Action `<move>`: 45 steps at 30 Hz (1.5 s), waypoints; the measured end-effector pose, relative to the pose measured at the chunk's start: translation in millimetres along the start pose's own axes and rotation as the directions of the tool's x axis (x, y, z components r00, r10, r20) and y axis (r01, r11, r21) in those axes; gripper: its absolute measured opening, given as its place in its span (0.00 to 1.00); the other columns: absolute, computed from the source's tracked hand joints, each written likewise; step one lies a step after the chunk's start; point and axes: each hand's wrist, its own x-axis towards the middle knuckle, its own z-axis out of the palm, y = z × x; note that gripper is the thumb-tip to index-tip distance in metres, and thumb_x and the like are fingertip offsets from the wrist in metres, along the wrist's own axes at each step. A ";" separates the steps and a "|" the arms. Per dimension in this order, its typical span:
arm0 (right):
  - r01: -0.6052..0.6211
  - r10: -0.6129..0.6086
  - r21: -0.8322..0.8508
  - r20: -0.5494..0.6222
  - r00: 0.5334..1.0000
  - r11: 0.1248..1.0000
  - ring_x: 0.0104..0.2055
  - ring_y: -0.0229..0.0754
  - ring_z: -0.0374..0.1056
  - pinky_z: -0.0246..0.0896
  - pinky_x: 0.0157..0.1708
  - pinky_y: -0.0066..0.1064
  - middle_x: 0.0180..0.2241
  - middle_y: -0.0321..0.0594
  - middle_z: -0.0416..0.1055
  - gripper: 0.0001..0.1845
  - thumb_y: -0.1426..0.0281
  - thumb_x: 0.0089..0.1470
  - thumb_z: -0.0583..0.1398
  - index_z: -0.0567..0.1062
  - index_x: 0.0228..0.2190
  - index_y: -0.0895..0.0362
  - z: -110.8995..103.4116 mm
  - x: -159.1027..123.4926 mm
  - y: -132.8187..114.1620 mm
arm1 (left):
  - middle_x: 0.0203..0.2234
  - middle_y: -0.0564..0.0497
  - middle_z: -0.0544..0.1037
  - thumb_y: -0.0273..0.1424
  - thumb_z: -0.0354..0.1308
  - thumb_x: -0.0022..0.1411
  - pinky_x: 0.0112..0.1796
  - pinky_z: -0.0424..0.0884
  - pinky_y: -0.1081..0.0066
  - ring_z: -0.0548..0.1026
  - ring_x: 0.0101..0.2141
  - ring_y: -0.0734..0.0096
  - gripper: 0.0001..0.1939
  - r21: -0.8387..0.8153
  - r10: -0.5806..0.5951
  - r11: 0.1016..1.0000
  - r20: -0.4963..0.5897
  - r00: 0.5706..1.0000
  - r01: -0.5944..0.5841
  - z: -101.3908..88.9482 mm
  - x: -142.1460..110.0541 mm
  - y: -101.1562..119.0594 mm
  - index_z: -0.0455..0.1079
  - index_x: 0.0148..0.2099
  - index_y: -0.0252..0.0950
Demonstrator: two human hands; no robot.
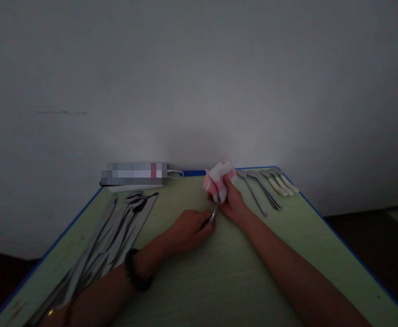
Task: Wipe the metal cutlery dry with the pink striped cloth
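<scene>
My left hand (196,230) is closed around the handle of a shiny piece of metal cutlery (214,212), just above the middle of the table. Its far end disappears into a pink and white cloth (222,178), so its kind is hidden. My right hand (233,202) grips that cloth, with the thumb pressed on its near side and the fingers mostly hidden behind. Both hands are close together, and a black band (138,270) circles my left wrist.
On the left of the green table (199,281) lies a heap of metal cutlery (106,245). A blurred-out box (134,174) stands at the back left. Metal spoons (253,193) and white-handled cutlery (281,184) lie at the back right. A wall (199,81) rises behind.
</scene>
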 end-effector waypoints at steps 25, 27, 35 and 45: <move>-0.037 0.036 0.020 0.029 0.999 0.999 0.23 0.36 0.67 0.68 0.25 0.29 0.26 0.37 0.74 0.15 0.63 0.59 0.51 0.72 0.36 0.59 -4.8 2.6 -1.4 | 0.25 0.54 0.71 0.30 0.43 0.61 0.31 0.62 0.73 0.70 0.27 0.70 0.09 -0.055 0.066 0.996 0.007 0.998 -0.065 0.7 -0.9 -5.4 0.64 0.35 0.36; -0.039 0.038 0.020 0.019 0.999 0.999 0.23 0.36 0.67 0.67 0.24 0.29 0.26 0.37 0.74 0.15 0.63 0.59 0.51 0.72 0.35 0.59 -4.4 2.1 -1.6 | 0.25 0.54 0.71 0.30 0.43 0.62 0.32 0.62 0.73 0.70 0.27 0.70 0.09 -0.061 0.070 0.996 0.008 0.997 -0.070 0.1 -1.3 -4.9 0.64 0.35 0.36; -0.040 0.040 0.013 0.022 0.999 0.999 0.22 0.35 0.66 0.66 0.22 0.27 0.25 0.36 0.73 0.15 0.61 0.58 0.52 0.72 0.34 0.58 -4.6 2.2 -1.3 | 0.26 0.54 0.71 0.30 0.42 0.62 0.32 0.62 0.73 0.70 0.28 0.70 0.10 -0.090 0.058 0.994 0.012 0.998 -0.056 -1.6 -1.1 -3.9 0.64 0.35 0.36; -0.039 0.039 0.002 0.021 0.999 0.999 0.21 0.36 0.66 0.66 0.21 0.28 0.24 0.37 0.73 0.16 0.61 0.58 0.51 0.72 0.34 0.58 -3.8 1.5 -2.8 | 0.25 0.54 0.70 0.31 0.41 0.62 0.32 0.61 0.73 0.69 0.28 0.70 0.11 -0.082 0.059 0.995 0.020 0.998 -0.057 -1.3 -1.1 -4.2 0.63 0.34 0.37</move>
